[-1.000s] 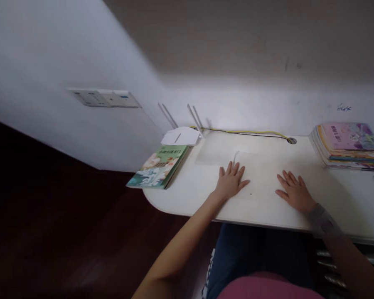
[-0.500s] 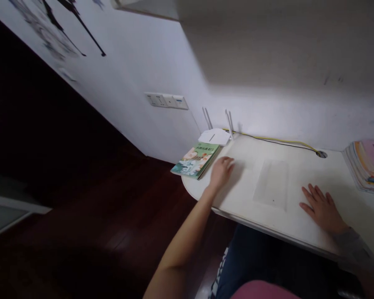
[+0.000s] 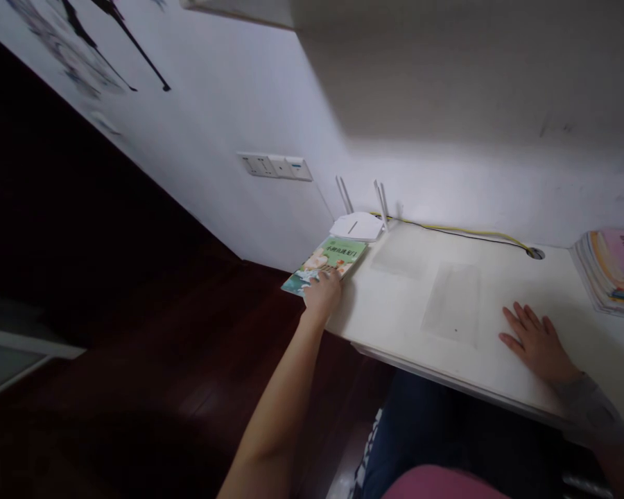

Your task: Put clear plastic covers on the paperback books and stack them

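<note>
My left hand (image 3: 323,294) rests on the near edge of a picture book (image 3: 335,254) with a green and blue illustrated cover. Its fingers lie apart over the cover; the thumb is not clearly visible. The book lies at the desk's left end, just in front of a white router (image 3: 357,226) with upright antennas. Palm down, my right hand (image 3: 543,348) lies flat on the white desk (image 3: 395,305), fingers spread and holding nothing.
A stack of books (image 3: 616,274) stands at the desk's right. Yellow and black cables (image 3: 465,233) run along the wall to a cable hole (image 3: 535,254). A faint pale rectangle (image 3: 452,303) shows mid-desk. Wall sockets (image 3: 274,166) sit left of the router.
My left hand has moved left from the bare desk beside the book onto the book's near part. My right hand stays in place. The view has shifted slightly.
</note>
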Demonstrator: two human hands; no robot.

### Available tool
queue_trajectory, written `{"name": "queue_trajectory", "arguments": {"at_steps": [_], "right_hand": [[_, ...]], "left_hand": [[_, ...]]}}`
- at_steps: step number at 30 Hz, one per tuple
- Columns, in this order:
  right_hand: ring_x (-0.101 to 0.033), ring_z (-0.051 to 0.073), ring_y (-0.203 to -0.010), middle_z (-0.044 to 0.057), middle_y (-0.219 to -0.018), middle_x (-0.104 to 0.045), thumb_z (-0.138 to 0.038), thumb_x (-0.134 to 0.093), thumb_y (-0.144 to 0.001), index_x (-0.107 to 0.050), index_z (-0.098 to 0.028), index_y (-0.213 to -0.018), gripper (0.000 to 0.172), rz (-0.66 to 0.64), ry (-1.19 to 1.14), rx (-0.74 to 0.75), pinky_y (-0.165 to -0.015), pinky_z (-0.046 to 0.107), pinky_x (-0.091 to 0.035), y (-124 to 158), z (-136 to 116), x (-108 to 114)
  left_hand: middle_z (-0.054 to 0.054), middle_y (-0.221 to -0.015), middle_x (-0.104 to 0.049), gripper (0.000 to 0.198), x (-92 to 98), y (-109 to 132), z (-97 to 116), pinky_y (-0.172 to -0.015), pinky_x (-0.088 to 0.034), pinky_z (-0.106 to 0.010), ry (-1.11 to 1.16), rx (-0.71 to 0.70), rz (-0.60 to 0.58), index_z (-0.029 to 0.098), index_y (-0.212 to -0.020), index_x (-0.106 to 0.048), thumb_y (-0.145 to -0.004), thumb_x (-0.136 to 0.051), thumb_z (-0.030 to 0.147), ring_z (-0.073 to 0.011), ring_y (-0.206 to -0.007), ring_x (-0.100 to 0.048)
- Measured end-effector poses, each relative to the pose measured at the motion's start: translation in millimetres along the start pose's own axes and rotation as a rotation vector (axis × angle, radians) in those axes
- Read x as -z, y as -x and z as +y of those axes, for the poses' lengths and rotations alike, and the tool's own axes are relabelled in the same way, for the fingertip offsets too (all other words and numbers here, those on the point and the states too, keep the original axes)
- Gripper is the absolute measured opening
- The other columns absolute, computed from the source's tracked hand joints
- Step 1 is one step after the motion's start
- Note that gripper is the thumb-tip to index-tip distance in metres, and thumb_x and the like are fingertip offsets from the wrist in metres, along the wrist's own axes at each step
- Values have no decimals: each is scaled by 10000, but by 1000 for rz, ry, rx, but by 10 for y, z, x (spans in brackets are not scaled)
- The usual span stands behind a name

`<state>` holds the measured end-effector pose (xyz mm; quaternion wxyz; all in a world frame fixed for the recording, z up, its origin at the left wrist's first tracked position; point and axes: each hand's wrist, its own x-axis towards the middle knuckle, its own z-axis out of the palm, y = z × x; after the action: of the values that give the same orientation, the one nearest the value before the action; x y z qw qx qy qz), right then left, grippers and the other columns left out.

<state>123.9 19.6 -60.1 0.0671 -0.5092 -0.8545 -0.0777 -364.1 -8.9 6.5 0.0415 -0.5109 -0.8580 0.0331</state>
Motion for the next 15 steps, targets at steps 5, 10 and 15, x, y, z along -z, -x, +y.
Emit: {"name": "queue_trajectory", "arguments": {"at_steps": [5, 10, 15], "right_hand": [[-338, 321, -1337, 141, -1470, -372, -525, -236, -930, -411, -188, -1395, 600, -1, 9, 5, -1032, 558, -278, -8, -28, 78], [-334, 325, -1339, 146, -1460, -387, -536, -234, -926, -423, -190, -1387, 606, 2, 9, -2, -1027, 570, -278, -17, -17, 46], [-332, 326, -1340, 143, -1453, -399, -532, -236, -923, -418, -212, -1390, 595, 6, 3, -10, -1025, 582, -276, -24, -5, -18]], "left_hand": [[-256, -1126, -565, 445, 112, 31, -17, -820, -459, -448, 20, -49, -34, 59, -1248, -457, -930, -255, 298, -359, -1021, -589], [-196, -1112, -616, 430, 140, -29, -104, -817, -457, -387, 66, -56, -62, 126, -1161, -539, -926, -293, 388, -301, -997, -610], [-208, -1162, -614, 521, 155, -229, -569, -777, -457, -363, 151, 178, -77, 112, -1153, -555, -860, -393, 511, -328, -1049, -585]]}}
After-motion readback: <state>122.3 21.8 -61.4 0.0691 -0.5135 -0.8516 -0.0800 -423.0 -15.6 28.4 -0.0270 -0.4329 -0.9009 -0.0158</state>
